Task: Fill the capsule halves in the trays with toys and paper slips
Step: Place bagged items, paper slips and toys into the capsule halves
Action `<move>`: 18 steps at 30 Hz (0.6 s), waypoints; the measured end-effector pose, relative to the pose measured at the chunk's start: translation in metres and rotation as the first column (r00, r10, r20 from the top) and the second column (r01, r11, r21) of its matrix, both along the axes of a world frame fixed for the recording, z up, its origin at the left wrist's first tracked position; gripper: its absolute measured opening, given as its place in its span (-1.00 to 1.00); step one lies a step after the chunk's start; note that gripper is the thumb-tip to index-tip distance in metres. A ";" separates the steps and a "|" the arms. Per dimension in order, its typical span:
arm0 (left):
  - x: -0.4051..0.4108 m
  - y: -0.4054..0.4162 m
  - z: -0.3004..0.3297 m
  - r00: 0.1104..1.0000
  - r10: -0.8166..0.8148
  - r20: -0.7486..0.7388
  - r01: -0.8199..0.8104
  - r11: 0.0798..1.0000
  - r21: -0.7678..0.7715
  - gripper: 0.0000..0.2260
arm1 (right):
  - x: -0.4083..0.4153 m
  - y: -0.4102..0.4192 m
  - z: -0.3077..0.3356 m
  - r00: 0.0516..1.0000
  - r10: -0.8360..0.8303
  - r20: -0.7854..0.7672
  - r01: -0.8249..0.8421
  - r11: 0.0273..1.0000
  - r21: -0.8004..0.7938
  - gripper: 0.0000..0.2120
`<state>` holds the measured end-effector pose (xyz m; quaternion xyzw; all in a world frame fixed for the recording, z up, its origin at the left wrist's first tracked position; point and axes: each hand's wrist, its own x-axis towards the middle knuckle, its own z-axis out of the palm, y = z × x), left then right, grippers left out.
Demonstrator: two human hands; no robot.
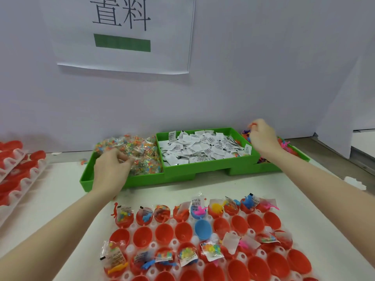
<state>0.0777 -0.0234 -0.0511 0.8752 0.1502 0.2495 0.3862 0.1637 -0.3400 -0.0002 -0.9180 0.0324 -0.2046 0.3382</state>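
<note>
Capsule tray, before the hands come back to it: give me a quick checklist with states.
1. Left hand has a clear packet from the left green bin: fingers are in the pile, grip cannot tell.
2. Right hand holds a small toy: ok, pinched above the right bin.
3. Paper slips stocked in the middle bin: ok.
4. Empty red halves left in the capsule tray: ok, a whole row open.
5. Blue half empty: ok.

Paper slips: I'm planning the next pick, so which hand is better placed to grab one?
Probably the right hand: it hovers just past the slip bin. The left hand is busy in the bead packets.
</note>
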 end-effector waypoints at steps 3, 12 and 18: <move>-0.005 0.001 -0.001 0.999 0.005 0.038 0.001 0.986 -0.164 -0.89 | -0.007 0.025 0.000 0.952 0.233 -0.198 -0.263 0.954 -0.144 -0.80; -0.019 -0.003 0.007 0.978 0.018 0.207 0.056 0.937 -0.346 -0.82 | -0.009 0.040 -0.013 0.935 0.240 -0.262 -0.319 0.891 -0.322 -0.76; -0.031 -0.016 0.018 0.961 -0.057 0.270 0.174 0.885 -0.432 -0.93 | -0.013 0.038 -0.014 0.992 0.128 0.022 -0.109 0.916 -0.386 -0.75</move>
